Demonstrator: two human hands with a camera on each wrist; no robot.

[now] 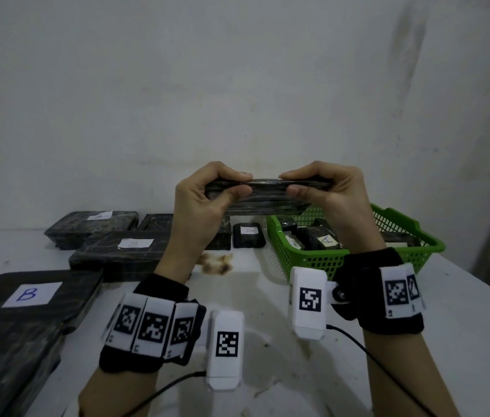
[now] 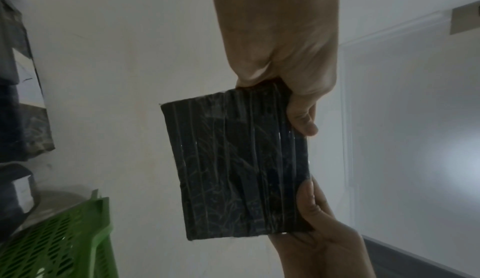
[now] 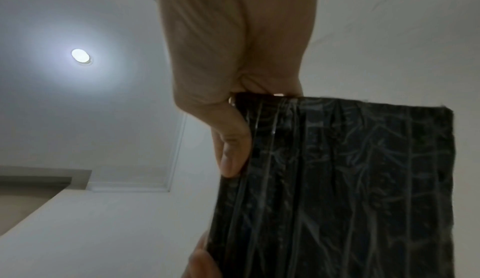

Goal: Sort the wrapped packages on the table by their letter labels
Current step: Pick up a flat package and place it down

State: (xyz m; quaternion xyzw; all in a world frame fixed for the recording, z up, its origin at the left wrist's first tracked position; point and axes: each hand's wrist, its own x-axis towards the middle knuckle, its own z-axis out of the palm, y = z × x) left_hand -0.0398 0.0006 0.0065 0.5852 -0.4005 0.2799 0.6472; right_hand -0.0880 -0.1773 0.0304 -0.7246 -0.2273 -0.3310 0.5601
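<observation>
Both hands hold one flat black wrapped package up in the air above the table, its thin edge towards me. My left hand pinches its left end, thumb under and fingers on top. My right hand pinches the right end the same way. The left wrist view shows the package's creased underside with no label on that face. In the right wrist view that face is bare too. Its top face is hidden.
On the white table, several black packages lie at the left, two labelled B. A small A package sits behind the hands. A green basket at the right holds an A package and others.
</observation>
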